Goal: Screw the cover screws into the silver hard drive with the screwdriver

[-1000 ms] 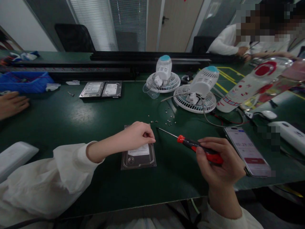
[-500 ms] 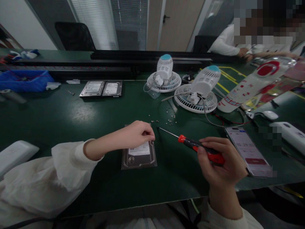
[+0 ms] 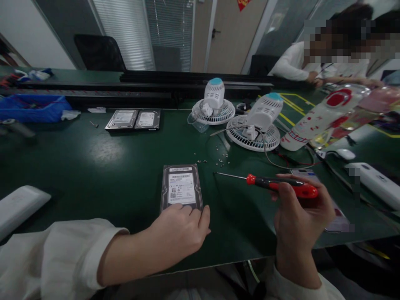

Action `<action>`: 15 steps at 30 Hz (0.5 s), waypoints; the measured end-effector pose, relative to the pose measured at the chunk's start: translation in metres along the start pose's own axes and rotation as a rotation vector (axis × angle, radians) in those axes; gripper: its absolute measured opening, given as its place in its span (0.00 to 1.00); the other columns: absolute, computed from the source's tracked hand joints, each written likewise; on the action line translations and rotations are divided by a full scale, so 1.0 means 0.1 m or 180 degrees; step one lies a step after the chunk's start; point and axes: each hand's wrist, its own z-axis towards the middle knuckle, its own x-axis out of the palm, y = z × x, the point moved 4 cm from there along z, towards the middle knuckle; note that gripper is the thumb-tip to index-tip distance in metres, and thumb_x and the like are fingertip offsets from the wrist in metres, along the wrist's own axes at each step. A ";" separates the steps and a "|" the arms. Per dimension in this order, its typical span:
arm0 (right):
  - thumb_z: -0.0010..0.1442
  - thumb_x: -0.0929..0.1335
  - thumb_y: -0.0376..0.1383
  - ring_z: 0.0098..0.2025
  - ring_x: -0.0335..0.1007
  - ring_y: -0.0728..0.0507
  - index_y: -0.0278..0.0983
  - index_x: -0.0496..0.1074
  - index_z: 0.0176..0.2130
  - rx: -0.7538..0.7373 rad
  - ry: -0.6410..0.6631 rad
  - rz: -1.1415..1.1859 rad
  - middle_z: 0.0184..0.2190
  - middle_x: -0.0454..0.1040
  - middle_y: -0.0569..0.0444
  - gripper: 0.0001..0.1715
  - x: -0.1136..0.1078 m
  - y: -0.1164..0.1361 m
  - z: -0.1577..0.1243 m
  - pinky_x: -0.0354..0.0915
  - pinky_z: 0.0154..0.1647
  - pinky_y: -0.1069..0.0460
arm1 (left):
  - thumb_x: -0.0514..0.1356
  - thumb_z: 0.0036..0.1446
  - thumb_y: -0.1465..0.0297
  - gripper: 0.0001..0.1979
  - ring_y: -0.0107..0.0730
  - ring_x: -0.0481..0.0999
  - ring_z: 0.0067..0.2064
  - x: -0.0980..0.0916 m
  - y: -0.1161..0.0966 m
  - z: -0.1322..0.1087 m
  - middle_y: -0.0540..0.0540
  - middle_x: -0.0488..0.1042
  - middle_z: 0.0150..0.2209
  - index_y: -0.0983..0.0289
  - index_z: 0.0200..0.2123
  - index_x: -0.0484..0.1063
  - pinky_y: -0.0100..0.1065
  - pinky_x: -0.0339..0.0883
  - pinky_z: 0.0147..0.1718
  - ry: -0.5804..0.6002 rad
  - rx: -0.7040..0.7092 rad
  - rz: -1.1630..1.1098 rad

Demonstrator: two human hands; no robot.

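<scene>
A hard drive (image 3: 181, 187) lies flat on the green table with its label side up. My left hand (image 3: 184, 227) rests over the drive's near edge and covers it. Its fingers are curled together at the near right corner, and whatever is between them is hidden. In my right hand (image 3: 300, 212) is a red and black screwdriver (image 3: 275, 184), its thin shaft pointing left. The screwdriver's tip is above the table, apart from the drive. Several tiny screws (image 3: 222, 160) are scattered on the table beyond the drive.
Two more hard drives (image 3: 134, 120) lie at the back left, near a blue bin (image 3: 34, 109). Two white fans (image 3: 254, 129) stand beyond the screws. A phone (image 3: 339, 221) lies under my right hand, with bottles (image 3: 312, 123) behind it. Another person (image 3: 290, 62) sits at the far right.
My left hand has moved from the drive's right edge toward me, to its near corner, uncovering the label. My right hand has shifted slightly right with the screwdriver, now held more level.
</scene>
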 end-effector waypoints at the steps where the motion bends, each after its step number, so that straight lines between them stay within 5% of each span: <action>1: 0.50 0.80 0.36 0.25 0.75 0.52 0.36 0.78 0.38 0.0036 -0.0036 0.0088 0.34 0.82 0.55 0.15 0.01 0.00 0.02 0.67 0.22 0.58 | 0.70 0.60 0.62 0.23 0.35 0.77 0.24 0.05 0.01 -0.01 0.54 0.79 0.26 0.74 0.51 0.79 0.35 0.61 0.20 0.0036 -0.0040 0.0076; 7: 0.56 0.76 0.40 0.23 0.74 0.48 0.37 0.78 0.43 -0.0279 -0.0020 0.0362 0.32 0.83 0.51 0.15 0.04 0.12 0.18 0.65 0.16 0.56 | 0.68 0.63 0.58 0.28 0.36 0.79 0.26 0.17 0.12 -0.01 0.57 0.80 0.28 0.72 0.59 0.76 0.35 0.63 0.22 0.0409 -0.0263 0.0304; 12: 0.67 0.70 0.43 0.24 0.72 0.53 0.55 0.73 0.56 -0.1758 0.0748 -0.0091 0.44 0.76 0.56 0.18 0.25 0.52 0.35 0.64 0.19 0.57 | 0.65 0.66 0.57 0.30 0.38 0.79 0.27 0.22 0.11 -0.01 0.59 0.79 0.29 0.73 0.62 0.75 0.35 0.66 0.23 0.0485 -0.0310 0.0279; 15: 0.72 0.64 0.47 0.20 0.60 0.56 0.48 0.75 0.54 -0.1862 0.1096 -0.0363 0.31 0.72 0.57 0.16 0.48 0.66 0.50 0.55 0.18 0.58 | 0.64 0.66 0.57 0.31 0.39 0.80 0.27 0.25 0.11 0.01 0.59 0.80 0.29 0.74 0.63 0.73 0.35 0.67 0.23 0.0551 -0.0374 0.0231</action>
